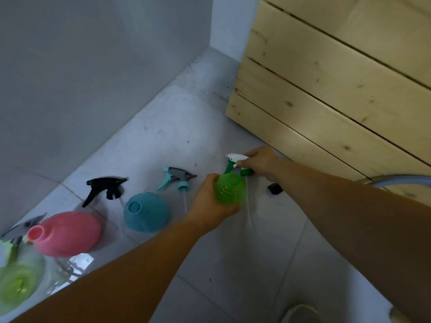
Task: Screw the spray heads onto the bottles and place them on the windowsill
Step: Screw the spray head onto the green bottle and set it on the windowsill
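Observation:
My left hand grips a translucent green bottle with an open neck, low over the tiled floor. Just beyond it my right hand holds a white and green spray head; its dip tube hangs down beside the bottle. To the left on the floor lie a teal and grey spray head, a teal bottle, a black spray head and a pink bottle. At the far left edge stand a pale green bottle and a clear bottle, with a grey spray head behind.
A pale wooden slatted crate rises at the right. A grey wall runs along the left, meeting the floor. A small black object lies near my right wrist. A grey hose curves in at right. A shoe tip shows at bottom.

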Demonstrator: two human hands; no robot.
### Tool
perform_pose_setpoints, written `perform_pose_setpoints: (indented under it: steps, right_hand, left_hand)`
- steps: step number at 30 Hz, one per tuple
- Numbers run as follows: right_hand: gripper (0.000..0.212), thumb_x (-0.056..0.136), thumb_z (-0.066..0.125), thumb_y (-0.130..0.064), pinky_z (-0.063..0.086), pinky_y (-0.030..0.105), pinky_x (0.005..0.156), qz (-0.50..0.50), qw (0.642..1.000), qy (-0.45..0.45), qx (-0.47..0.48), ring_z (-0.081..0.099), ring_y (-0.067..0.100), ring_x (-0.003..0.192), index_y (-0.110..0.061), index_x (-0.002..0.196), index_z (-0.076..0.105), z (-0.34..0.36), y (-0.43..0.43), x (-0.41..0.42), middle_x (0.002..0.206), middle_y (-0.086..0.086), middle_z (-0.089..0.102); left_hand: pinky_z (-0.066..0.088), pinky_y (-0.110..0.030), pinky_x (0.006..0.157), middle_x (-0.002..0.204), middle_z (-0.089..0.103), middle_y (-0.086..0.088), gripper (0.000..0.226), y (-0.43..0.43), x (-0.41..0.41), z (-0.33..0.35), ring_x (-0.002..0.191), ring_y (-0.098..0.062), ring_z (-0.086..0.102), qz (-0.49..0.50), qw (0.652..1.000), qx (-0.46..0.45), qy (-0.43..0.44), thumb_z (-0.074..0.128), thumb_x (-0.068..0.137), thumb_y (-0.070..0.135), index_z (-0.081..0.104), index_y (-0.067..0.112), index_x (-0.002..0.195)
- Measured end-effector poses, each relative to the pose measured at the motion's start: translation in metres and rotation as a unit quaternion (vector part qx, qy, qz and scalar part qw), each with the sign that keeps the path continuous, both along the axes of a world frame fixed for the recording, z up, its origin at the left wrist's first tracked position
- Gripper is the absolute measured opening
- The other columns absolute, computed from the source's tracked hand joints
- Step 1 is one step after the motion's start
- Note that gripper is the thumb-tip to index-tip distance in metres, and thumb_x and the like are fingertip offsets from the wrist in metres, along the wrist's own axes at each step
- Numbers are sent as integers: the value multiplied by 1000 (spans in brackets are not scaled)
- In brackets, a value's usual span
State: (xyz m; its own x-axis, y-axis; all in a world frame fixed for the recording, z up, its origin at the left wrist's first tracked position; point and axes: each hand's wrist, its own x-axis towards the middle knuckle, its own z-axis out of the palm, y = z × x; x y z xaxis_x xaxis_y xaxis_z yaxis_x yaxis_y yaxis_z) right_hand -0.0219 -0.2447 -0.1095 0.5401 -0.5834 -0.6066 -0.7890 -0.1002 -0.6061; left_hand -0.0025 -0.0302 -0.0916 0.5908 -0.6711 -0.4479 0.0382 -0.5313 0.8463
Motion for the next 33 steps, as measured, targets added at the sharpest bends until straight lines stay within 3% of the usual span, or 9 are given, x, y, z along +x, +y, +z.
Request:
perform_pose_setpoints:
  steps: [3, 8, 10, 13, 16, 18, 25, 30, 33]
  right_hand:
    - [23, 80, 80, -15, 58, 23, 52, 7, 998, -43, 53, 67, 16, 75, -7, 98, 71, 28, 0, 4, 97, 13, 69]
    - [27, 84, 76, -14, 62, 32, 64, 82, 985, -150, -6, 71, 27, 88, -11, 108, 64, 131, 0, 24, 109, 18, 68]
    - [26, 85, 74, -13, 62, 33, 63, 73, 972, -223, -25, 74, 27, 84, -11, 107, 62, 183, 4, 30, 108, 18, 69]
    - [15, 85, 74, -12, 62, 32, 62, 53, 939, -340, -22, 76, 24, 78, -13, 96, 63, 259, 24, 28, 99, 17, 73]
    - [15, 87, 71, -11, 62, 35, 71, 65, 908, -414, 2, 76, 29, 85, -11, 99, 63, 319, 53, 22, 100, 18, 73]
    - [17, 88, 69, -9, 62, 37, 77, 79, 888, -454, 0, 74, 31, 87, -8, 104, 62, 356, 76, 16, 96, 16, 73]
    - [19, 89, 67, -4, 61, 44, 85, 88, 861, -500, 5, 71, 36, 91, -6, 107, 60, 426, 133, -4, 102, 22, 72]
    - [21, 87, 70, -4, 61, 42, 84, 113, 861, -496, -4, 74, 36, 90, -5, 106, 62, 447, 175, -21, 104, 24, 73]
    - [19, 87, 69, -1, 61, 41, 85, 142, 863, -485, 4, 72, 34, 89, -5, 103, 61, 457, 200, -31, 106, 30, 71]
  left_hand:
    - [48, -1, 60, 101, 59, 19, 70, 10, -2, 8, 86, 8, 60, 13, 1000, -12, 12, 94, 72, 24, 46, 31, 123]
    - [50, -1, 60, 103, 65, 14, 61, 23, -6, 33, 77, 26, 63, 13, 999, -33, 29, 95, 72, 24, 50, 38, 112]
    - [52, -3, 61, 101, 67, 15, 56, 29, -5, 49, 76, 23, 66, 14, 998, -41, 35, 94, 73, 21, 54, 38, 107]
    - [60, -17, 79, 108, 72, 8, 59, 44, 0, 85, 91, 5, 73, 33, 998, -49, 31, 94, 72, 24, 58, 30, 118]
    - [57, -11, 67, 100, 73, 11, 51, 63, 8, 122, 78, 10, 72, 42, 997, -55, 22, 94, 73, 26, 60, 30, 111]
    - [58, -16, 67, 98, 72, 11, 53, 81, 12, 154, 74, 8, 72, 54, 997, -57, 15, 95, 70, 28, 62, 27, 110]
    - [65, -38, 89, 103, 76, 4, 81, 129, 13, 244, 93, -13, 76, 67, 995, -66, -30, 91, 41, 54, 63, 26, 112]
    - [66, -35, 80, 96, 74, 4, 60, 150, 7, 302, 80, -6, 75, 72, 993, -85, -51, 96, 70, 24, 62, 16, 118]
    - [66, -35, 74, 99, 74, -1, 55, 165, 2, 339, 83, -12, 75, 58, 993, -87, -62, 90, 79, 23, 60, 13, 125]
